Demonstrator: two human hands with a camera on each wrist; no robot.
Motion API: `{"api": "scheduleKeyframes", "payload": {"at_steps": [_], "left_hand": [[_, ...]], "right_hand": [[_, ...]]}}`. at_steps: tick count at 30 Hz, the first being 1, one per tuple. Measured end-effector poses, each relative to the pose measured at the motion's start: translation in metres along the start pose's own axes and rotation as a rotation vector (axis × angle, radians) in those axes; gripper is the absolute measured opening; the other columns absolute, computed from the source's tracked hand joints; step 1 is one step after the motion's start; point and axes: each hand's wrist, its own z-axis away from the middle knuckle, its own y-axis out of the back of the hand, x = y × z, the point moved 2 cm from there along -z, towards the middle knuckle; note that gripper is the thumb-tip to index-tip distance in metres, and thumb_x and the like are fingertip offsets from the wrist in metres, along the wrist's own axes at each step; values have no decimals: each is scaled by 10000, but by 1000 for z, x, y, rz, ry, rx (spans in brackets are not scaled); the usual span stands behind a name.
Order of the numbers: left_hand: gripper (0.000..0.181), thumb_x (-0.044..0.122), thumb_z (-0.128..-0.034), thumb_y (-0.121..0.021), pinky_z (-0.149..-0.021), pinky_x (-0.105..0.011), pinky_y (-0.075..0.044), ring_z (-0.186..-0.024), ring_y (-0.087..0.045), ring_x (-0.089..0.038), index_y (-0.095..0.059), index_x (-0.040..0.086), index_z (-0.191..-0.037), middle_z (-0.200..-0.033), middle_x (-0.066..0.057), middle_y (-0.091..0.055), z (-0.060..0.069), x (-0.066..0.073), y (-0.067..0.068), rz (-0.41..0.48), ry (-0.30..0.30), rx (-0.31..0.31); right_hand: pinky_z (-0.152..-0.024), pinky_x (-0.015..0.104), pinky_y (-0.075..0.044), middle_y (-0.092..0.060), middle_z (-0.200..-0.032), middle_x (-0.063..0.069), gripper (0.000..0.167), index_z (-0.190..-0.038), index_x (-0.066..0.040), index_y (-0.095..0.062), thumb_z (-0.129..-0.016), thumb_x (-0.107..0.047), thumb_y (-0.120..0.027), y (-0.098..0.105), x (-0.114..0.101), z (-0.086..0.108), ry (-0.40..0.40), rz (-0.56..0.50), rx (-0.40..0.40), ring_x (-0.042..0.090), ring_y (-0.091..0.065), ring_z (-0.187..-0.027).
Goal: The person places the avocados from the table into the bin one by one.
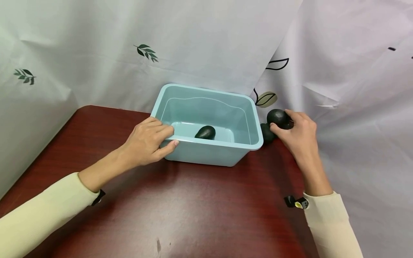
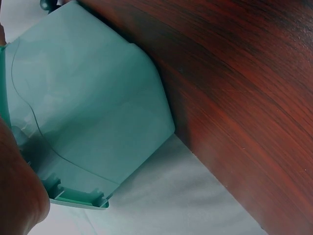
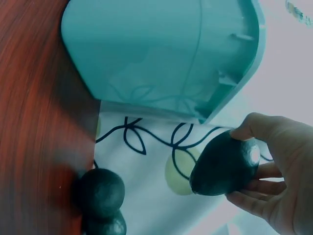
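I am watching the right hand (image 1: 300,132) pinching a dark avocado (image 3: 222,166) between thumb and fingers, outside the blue tub (image 1: 206,152) and raised above two more avocados (image 3: 100,193) lying near its right end. The left hand (image 1: 149,140) is gripping the tub's front-left rim, fingers curling over, thumb outside. Another avocado (image 1: 206,132) is resting inside. Both forearms are reaching forward.

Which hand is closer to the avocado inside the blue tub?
Left. The left hand grips the tub at its near left corner, to the left of the inside avocado. The right hand is farther, out past the tub's right side, holding another avocado.
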Motion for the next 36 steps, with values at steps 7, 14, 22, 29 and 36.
{"api": "scheduleKeyframes", "payload": {"at_steps": [7,14,22,29,36], "left_hand": [[439,396,-1131,-461,-776,-411,-511,-589,-310,-141,-424,126,-786,-641,26,-321,2,1,0,-1,-2,12],[430,389,-1122,-472,-786,-411,-513,-590,-303,-143,-421,127,-784,-637,25,-315,1,1,0,6,2,4],[423,392,-1112,-479,-782,-414,-515,-585,-323,-147,-423,127,-787,-647,31,-320,2,-1,1,-11,3,-4],[422,393,-1115,-477,-777,-410,-510,-588,-326,-149,-429,125,-792,-648,33,-321,0,-1,0,-16,-5,-1],[427,398,-1115,-471,-769,-406,-507,-588,-318,-145,-428,123,-792,-647,39,-316,0,-1,-1,-22,-7,-3]], "right_hand": [[-968,597,-582,-791,-1287,291,598,-1388,20,-770,-863,-241,-887,0,-13,1,57,-30,48,473,-761,-1134],[-938,384,-581,-813,-1271,251,581,-1371,-14,-794,-845,-236,-905,3,-25,2,99,-49,104,439,-803,-1108],[-944,21,-422,-813,-1270,253,560,-1366,15,-786,-856,-186,-902,3,-42,3,192,-102,129,443,-818,-1086],[-979,143,-518,-808,-1280,260,567,-1356,44,-777,-856,-188,-911,0,-52,5,259,-95,117,437,-808,-1112],[-962,26,-435,-809,-1265,255,564,-1355,38,-781,-857,-192,-915,-5,-63,8,285,-135,97,417,-797,-1118]]}}
